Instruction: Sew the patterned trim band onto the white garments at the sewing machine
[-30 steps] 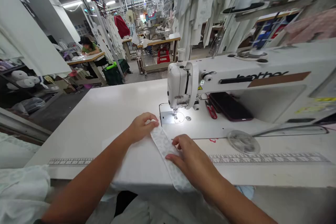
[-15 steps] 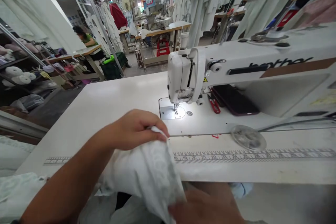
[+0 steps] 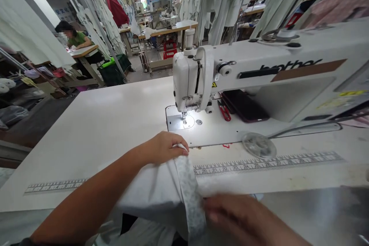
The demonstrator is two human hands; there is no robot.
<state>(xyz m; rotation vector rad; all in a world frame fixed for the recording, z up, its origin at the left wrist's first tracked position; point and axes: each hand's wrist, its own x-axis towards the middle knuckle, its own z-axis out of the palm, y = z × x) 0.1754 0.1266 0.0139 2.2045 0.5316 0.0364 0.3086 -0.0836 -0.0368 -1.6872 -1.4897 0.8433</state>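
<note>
**Step: Holding Printed Fabric Band at Tabletop Edge**

My left hand (image 3: 163, 148) has its fingers (image 3: 180, 147) clamped on the printed fabric band (image 3: 188, 194), which hangs over the tabletop (image 3: 86, 130) edge. My blurred right hand (image 3: 239, 215) leaves its finger state untellable. Next move calls for flattening the band toward the needle plate (image 3: 175, 123)

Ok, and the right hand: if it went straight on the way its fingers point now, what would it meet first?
The patterned fabric strip, just ahead of the right hand. Motion blur hides whether the fingers already touch it.
</note>
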